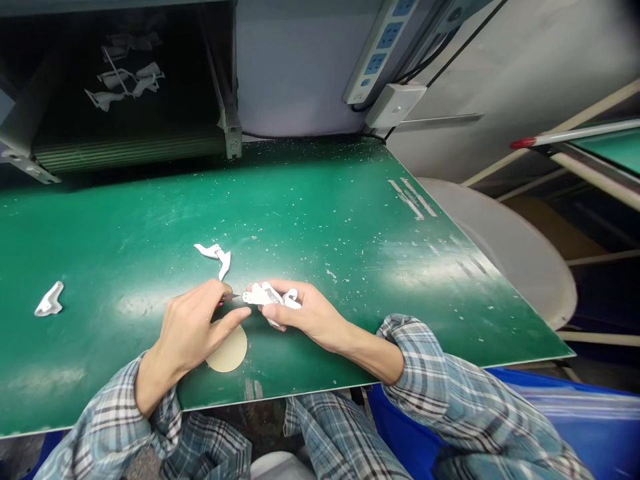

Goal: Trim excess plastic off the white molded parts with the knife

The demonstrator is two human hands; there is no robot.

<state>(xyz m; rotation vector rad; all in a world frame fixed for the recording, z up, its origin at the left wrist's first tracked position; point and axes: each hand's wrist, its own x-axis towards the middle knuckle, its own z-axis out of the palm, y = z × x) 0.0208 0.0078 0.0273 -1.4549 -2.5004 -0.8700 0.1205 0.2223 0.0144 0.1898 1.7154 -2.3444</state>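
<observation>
Your left hand (193, 325) grips a pointed tool (229, 297) just beside the white parts (261, 295) your right hand (314, 317) clasps above the green table (320, 220), so a slip could nick that hand.

Place: a factory-style workshop around you.
Green flat-topped bench (310, 220): white specks litter it before you.
Dark conveyor belt in a metal frame (170, 127): at your bench's back left, carrying small white plastic-looking parts (105, 99).
White power strip with blue sockets (389, 35): beyond your bench's back edge, toward its right corner.
</observation>
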